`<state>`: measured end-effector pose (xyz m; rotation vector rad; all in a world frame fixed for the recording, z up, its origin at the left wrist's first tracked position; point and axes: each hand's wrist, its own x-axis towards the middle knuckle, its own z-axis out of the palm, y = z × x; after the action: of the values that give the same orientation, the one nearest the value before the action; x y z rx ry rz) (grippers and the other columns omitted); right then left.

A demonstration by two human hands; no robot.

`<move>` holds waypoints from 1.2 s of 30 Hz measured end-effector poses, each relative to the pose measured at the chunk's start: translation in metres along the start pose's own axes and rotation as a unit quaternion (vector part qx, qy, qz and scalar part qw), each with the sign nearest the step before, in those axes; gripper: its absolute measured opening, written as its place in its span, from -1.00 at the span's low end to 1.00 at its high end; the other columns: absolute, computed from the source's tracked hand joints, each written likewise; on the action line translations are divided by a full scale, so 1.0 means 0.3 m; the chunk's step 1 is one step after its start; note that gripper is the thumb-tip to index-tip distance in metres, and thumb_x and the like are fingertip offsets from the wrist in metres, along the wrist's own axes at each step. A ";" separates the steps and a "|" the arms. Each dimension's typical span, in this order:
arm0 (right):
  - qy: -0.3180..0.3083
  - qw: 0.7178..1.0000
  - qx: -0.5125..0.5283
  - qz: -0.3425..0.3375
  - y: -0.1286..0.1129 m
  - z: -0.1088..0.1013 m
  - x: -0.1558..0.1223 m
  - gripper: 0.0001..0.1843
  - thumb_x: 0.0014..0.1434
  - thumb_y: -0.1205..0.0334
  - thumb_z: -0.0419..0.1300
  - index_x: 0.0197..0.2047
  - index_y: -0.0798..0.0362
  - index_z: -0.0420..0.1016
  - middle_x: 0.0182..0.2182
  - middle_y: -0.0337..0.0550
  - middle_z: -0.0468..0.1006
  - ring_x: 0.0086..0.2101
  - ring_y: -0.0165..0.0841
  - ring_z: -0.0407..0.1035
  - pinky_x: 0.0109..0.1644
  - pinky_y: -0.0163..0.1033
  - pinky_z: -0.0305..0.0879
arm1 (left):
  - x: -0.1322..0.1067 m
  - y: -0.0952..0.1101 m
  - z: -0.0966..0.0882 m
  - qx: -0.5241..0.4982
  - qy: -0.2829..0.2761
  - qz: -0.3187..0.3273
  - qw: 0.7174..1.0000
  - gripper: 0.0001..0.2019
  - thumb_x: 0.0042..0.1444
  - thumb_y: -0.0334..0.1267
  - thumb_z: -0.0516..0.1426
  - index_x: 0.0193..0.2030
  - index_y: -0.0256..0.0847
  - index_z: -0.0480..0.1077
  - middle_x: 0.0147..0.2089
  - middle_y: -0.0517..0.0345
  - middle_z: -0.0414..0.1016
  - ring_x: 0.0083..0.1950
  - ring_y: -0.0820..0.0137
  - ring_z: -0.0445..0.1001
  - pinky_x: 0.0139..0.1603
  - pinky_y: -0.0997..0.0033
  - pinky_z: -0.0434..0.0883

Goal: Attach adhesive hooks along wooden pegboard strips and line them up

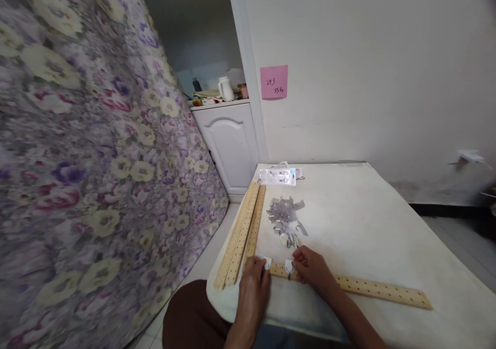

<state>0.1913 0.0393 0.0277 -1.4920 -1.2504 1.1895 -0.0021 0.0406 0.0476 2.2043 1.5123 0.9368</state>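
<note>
Pale tabletop point(360, 219) | clear pieces point(283, 212) heaped beyond crosswise wooden strip point(382, 290) | packaging point(276, 176) behind

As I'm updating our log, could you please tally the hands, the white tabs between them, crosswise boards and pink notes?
Hands (left hand, right hand): 2
White tabs: 2
Crosswise board: 1
Pink note: 1
Total: 6
</note>
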 end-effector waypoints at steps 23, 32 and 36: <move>0.000 1.000 -0.008 -0.013 -0.007 0.000 -0.006 -0.92 0.01 0.26 0.08 -0.35 0.03 0.26 -0.52 -0.35 0.39 -0.66 -0.47 0.38 -0.63 -0.38 0.29 | -0.006 0.000 0.037 0.024 0.038 -0.033 0.998 -0.81 0.17 -0.33 -0.02 -0.23 -0.18 0.42 -0.27 0.08 0.34 -0.22 0.30 0.40 -0.17 0.29 0.36; -0.003 1.000 -0.018 -0.021 -0.008 0.002 -0.006 -0.93 0.02 0.26 0.07 -0.36 0.03 0.25 -0.55 -0.35 0.38 -0.66 -0.46 0.37 -0.62 -0.39 0.27 | -0.010 -0.004 0.037 0.017 0.050 -0.039 0.998 -0.81 0.17 -0.32 -0.02 -0.24 -0.18 0.41 -0.28 0.08 0.37 -0.21 0.29 0.42 -0.19 0.30 0.37; -0.005 1.000 -0.017 -0.024 -0.015 0.000 -0.013 -0.90 0.01 0.23 0.07 -0.34 0.03 0.26 -0.50 -0.31 0.42 -0.63 -0.44 0.40 -0.60 -0.36 0.29 | -0.015 -0.003 0.034 0.011 0.062 -0.028 0.998 -0.83 0.15 -0.31 -0.01 -0.23 -0.18 0.40 -0.28 0.08 0.37 -0.21 0.29 0.42 -0.18 0.29 0.37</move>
<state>0.1901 0.0363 0.0327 -1.4743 -1.3126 1.1496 0.0032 0.0378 0.0380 2.1419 1.6379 1.0608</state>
